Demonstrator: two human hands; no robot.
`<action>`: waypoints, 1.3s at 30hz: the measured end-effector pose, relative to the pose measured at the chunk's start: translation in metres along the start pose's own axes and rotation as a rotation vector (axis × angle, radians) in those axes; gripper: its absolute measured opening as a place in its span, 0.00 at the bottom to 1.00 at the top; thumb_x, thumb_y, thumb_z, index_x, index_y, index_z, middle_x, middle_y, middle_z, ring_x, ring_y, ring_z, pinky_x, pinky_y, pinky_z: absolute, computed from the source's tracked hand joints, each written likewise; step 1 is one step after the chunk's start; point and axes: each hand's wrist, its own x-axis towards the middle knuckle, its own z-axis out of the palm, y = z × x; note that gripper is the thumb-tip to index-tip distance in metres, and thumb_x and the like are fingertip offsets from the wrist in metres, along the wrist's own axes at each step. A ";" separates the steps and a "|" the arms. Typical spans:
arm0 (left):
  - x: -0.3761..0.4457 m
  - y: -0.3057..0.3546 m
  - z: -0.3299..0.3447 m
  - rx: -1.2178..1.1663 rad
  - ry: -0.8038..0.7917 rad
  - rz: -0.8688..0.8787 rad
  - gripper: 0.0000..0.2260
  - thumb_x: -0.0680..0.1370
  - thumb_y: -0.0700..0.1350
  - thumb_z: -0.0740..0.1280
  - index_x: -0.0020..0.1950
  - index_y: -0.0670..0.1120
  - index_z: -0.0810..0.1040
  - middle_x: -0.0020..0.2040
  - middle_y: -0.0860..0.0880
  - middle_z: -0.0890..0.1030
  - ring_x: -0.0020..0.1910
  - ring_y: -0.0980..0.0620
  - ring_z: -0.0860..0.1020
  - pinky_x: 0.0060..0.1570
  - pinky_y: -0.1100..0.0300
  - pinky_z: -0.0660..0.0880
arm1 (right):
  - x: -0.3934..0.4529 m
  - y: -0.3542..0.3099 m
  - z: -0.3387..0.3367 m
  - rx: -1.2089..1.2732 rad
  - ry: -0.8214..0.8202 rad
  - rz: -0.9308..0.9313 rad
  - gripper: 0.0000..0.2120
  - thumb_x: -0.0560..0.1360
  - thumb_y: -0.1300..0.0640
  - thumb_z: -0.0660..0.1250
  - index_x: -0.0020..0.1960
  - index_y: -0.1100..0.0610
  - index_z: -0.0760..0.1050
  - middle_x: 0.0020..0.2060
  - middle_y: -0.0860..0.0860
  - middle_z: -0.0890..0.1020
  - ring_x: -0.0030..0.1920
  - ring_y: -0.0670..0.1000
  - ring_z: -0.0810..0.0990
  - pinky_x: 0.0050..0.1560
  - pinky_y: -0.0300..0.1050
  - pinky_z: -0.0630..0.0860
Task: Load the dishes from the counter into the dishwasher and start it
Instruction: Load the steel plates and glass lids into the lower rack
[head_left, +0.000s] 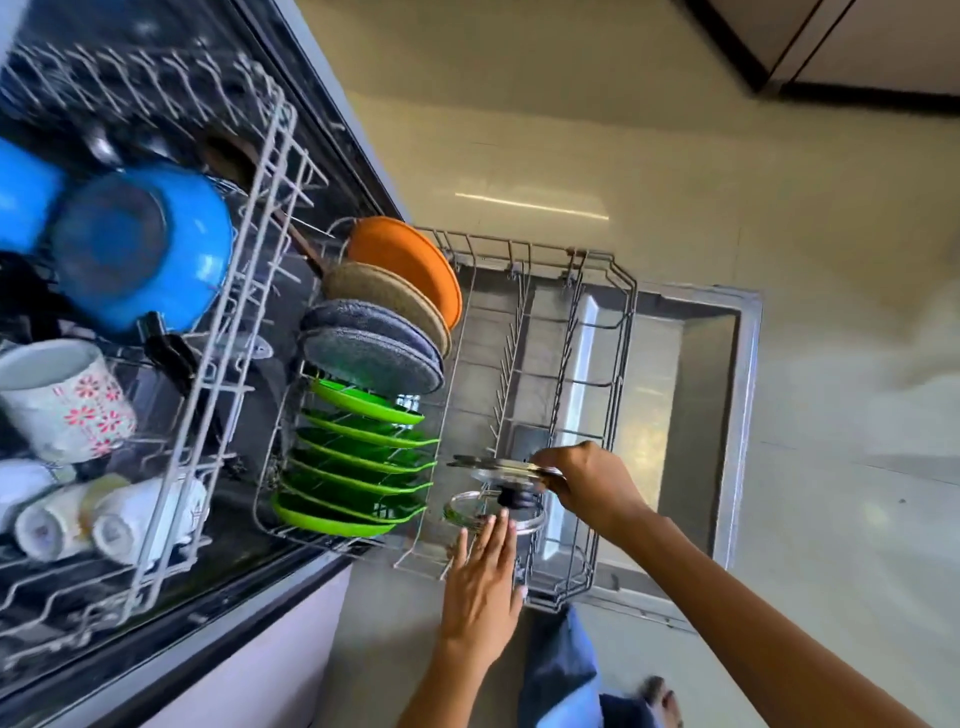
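Note:
My right hand grips the rim of a glass lid over the pulled-out lower rack. A second glass lid with a black knob stands in the rack just below it. My left hand is flat with straight fingers, fingertips touching that second lid. To their left the rack holds several green plates, two grey plates, a beige plate and an orange plate, all on edge.
The upper rack carries a blue bowl, a flowered white mug and several white cups on their sides. The open dishwasher door lies under the lower rack. Tiled floor spreads to the right.

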 end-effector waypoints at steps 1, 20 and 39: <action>-0.001 0.001 0.001 -0.001 0.004 -0.003 0.40 0.61 0.55 0.78 0.69 0.40 0.71 0.71 0.43 0.70 0.67 0.46 0.72 0.68 0.48 0.52 | 0.003 -0.001 0.002 0.007 0.011 0.000 0.10 0.77 0.57 0.62 0.56 0.53 0.78 0.47 0.55 0.83 0.49 0.58 0.80 0.47 0.48 0.76; -0.004 0.006 0.006 -0.118 -0.029 -0.030 0.58 0.60 0.57 0.77 0.78 0.42 0.43 0.74 0.43 0.63 0.71 0.46 0.65 0.70 0.50 0.48 | 0.018 -0.008 -0.009 0.002 0.078 -0.026 0.07 0.76 0.59 0.65 0.50 0.53 0.81 0.42 0.53 0.84 0.44 0.57 0.81 0.42 0.47 0.76; -0.003 0.009 0.004 -0.044 -0.040 -0.059 0.48 0.57 0.57 0.79 0.71 0.40 0.67 0.73 0.42 0.66 0.70 0.45 0.67 0.69 0.50 0.49 | 0.005 0.000 0.007 -0.052 0.144 0.050 0.06 0.77 0.60 0.64 0.45 0.56 0.79 0.35 0.54 0.82 0.37 0.55 0.80 0.38 0.46 0.77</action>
